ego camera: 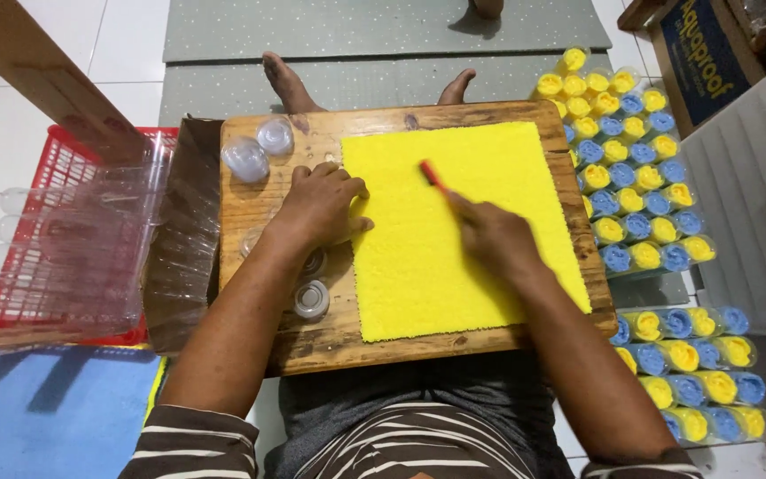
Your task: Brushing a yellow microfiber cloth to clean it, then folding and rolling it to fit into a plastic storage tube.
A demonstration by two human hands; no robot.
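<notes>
Closest to me, my left hand (319, 206) lies knuckles-up on the left edge of the yellow cloth (458, 226), fingers curled and pinning it to the wooden board (330, 337); I see nothing gripped in it. My right hand (492, 235) is closed around a small orange-handled tool (433, 174), its tip touching the cloth just beyond my fingers. What kind of tool it is I cannot tell.

I judge the step in hand to be marking or cutting the cloth. The next stroke calls for the left hand to keep the fabric flat while the right draws the tool in a steady line.

Just under my left wrist sit a few clear small cups (310, 298), apparently empty. Beyond the left hand two more clear lids (259, 149) rest on the board's far corner. Left of that hand a red basket (64, 168) holds stacked clear plastic pieces. Right of my right hand, clear packs (636, 168) lie in rows, filled with rolled yellow and blue cloths.
</notes>
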